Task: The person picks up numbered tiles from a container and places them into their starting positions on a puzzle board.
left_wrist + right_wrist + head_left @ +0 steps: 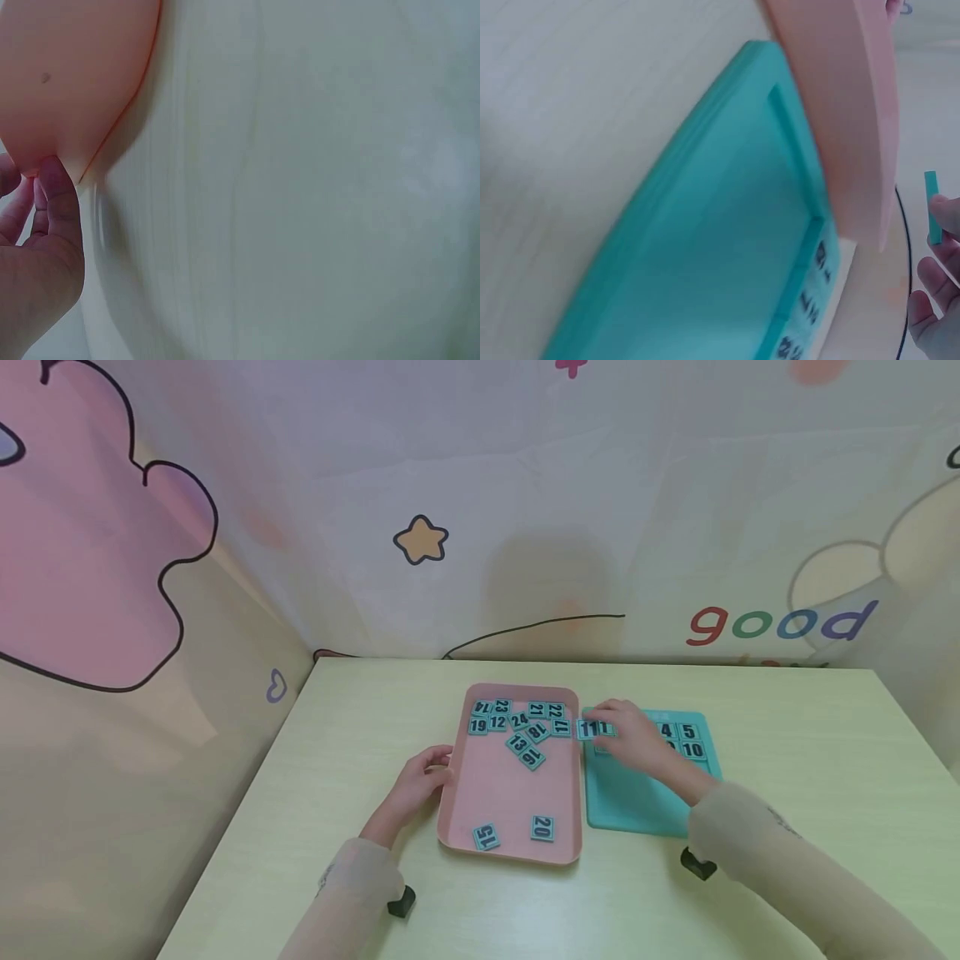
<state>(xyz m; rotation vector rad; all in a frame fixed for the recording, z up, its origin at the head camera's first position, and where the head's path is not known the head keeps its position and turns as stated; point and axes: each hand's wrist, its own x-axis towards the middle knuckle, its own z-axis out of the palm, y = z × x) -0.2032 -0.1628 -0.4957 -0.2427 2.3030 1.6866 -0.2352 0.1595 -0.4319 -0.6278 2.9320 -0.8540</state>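
My left hand [414,785] grips the left rim of a pink tray [487,797]; in the left wrist view, the thumb and fingers pinch its edge. Number tiles lie in the tray, among them 15 [486,837], 20 [542,828] and 13 [517,743]. Over the upper left corner of a teal number board [630,802], my right hand [633,739] pinches the tile 11 [587,729] between thumb and finger. The right wrist view shows this tile [932,206] edge-on, held above the board. Part of the board's numbered rows is hidden behind the right hand.
Tray and board stand side by side on a pale wooden table [810,777]. Tiles 4, 5 and 10 [693,749] sit at the board's upper right. A printed cloth backdrop [337,552] rises behind the table's far edge.
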